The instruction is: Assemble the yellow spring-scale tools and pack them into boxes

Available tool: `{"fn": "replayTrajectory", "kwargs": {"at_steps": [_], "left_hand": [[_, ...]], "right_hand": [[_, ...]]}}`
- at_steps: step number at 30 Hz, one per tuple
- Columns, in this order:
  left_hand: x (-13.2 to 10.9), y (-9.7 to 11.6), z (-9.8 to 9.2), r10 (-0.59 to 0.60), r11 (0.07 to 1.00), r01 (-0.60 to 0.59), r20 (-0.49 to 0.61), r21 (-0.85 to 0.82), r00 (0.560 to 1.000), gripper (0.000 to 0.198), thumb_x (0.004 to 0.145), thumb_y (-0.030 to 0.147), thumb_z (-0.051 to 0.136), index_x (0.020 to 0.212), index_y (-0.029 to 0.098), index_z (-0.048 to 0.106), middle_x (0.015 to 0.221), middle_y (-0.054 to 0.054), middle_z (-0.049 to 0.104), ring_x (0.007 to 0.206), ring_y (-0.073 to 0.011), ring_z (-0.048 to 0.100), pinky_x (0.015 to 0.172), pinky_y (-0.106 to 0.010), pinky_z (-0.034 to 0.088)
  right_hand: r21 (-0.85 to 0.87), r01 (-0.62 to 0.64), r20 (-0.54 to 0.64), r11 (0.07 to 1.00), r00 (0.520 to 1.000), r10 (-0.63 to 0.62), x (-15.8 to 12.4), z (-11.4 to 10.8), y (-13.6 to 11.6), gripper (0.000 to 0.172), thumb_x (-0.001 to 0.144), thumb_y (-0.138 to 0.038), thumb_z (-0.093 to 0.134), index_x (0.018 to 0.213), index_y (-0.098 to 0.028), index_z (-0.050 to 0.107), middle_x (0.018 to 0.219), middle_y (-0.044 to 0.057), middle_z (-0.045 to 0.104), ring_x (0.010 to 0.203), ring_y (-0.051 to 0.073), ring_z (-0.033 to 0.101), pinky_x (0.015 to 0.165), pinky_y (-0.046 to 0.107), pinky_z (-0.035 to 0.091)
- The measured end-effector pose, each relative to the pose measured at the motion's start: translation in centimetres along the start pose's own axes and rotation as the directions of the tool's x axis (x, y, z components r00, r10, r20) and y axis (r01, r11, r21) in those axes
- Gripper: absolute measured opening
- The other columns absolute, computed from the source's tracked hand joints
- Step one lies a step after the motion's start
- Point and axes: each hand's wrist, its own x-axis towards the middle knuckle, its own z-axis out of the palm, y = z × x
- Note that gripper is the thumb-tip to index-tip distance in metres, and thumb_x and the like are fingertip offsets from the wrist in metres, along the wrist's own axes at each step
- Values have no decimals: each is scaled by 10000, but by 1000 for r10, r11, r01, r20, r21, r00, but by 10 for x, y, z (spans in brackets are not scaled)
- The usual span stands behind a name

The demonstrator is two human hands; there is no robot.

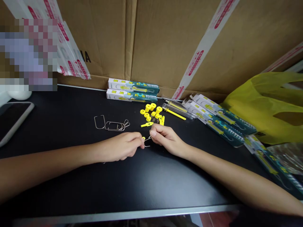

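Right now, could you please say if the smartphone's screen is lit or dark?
Dark: the smartphone's screen looks blackish, with no icons showing.

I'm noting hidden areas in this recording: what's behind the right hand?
Just beyond the right hand, a cluster of yellow plastic parts and a few small coil springs lie on the black tabletop. Whatever lies directly beneath the hand is covered and cannot be seen.

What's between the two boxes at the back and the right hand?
In the head view, a cluster of small yellow parts and a few springs lies between the back boxes and the right hand.
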Motion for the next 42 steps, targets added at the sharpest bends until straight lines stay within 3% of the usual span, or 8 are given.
{"fn": "replayTrajectory", "kwargs": {"at_steps": [7,20,25,35,42], "left_hand": [[-2,-3,4,159,968,-151,-24,201,987,350,950,405,322,762,180,515,627,34,479,554,-98,446,541,-233,359],[-4,-1,6,170,926,-143,-47,350,984,331,961,417,335,717,200,393,680,31,445,648,-131,451,607,-275,309],[-5,-1,6,153,913,-109,-82,393,985,283,954,397,349,752,204,393,724,22,462,703,-150,476,627,-279,308],[-5,-2,9,144,911,-110,-56,398,988,306,966,406,310,753,205,399,711,24,452,691,-151,473,631,-284,310],[-5,-5,9,128,916,-81,-95,392,987,287,944,445,363,787,208,400,768,19,472,764,-165,495,662,-286,323]], "right_hand": [[-205,53,53,977,998,-43,1,-1,-5,341,968,-378,430,690,-181,435,659,-32,400,597,89,355,562,227,321],[-199,23,213,980,977,21,2,-7,-8,348,968,-331,438,660,-170,427,617,-53,369,573,76,341,548,205,313],[-189,33,214,981,977,8,1,-7,-9,333,971,-311,432,671,-168,451,627,-43,435,580,77,387,560,202,333],[-206,48,169,977,986,-12,3,-5,-6,368,948,-359,482,642,-166,413,610,-58,340,575,74,314,541,204,294],[-179,18,222,984,975,23,3,-6,-9,359,951,-349,472,646,-168,411,619,-57,345,579,74,311,547,202,303]]}}
